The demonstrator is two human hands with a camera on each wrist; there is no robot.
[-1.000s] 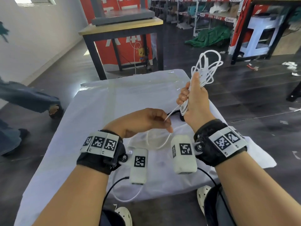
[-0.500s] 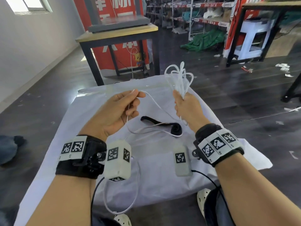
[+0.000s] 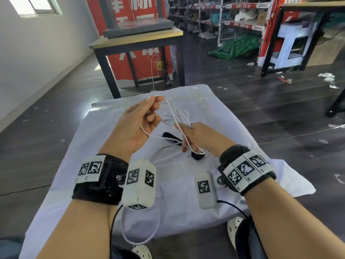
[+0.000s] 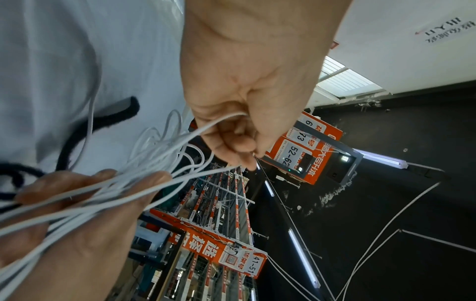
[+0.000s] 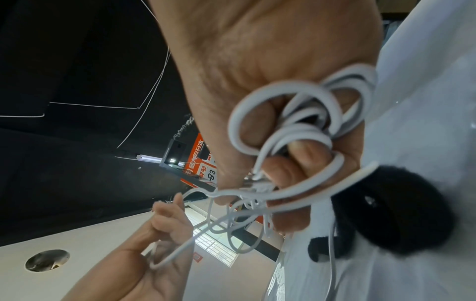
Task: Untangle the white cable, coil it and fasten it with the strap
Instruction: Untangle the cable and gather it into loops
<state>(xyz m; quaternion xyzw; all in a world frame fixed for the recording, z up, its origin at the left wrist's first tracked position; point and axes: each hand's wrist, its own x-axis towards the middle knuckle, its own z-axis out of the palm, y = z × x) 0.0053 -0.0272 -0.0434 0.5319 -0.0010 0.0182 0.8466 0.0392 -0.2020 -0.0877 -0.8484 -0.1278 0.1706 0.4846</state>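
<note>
The white cable (image 3: 174, 116) is bunched into several loose loops above the cloth-covered table (image 3: 104, 146). My right hand (image 3: 188, 139) grips the bundle, fingers curled round the loops (image 5: 296, 130). My left hand (image 3: 155, 101), up and to the left, pinches one strand (image 4: 219, 122) between thumb and fingertips; that strand runs down to the bundle. A long tail (image 3: 149, 232) hangs off the table's near edge. The black strap (image 3: 170, 137) lies on the cloth under and just beyond my right hand, partly hidden by it, and shows in the right wrist view (image 5: 386, 213).
A wooden-topped table with a dark frame (image 3: 138, 40) stands just past the cloth table. Shelving racks (image 3: 233, 19) and a green heap (image 3: 235, 47) are on the dark floor at the back right. My white shoes (image 3: 234, 228) show below the table edge.
My right hand has dropped from head height to just above the cloth, bundle tilted toward the left hand. My left hand has risen and moved away from me with one strand.
</note>
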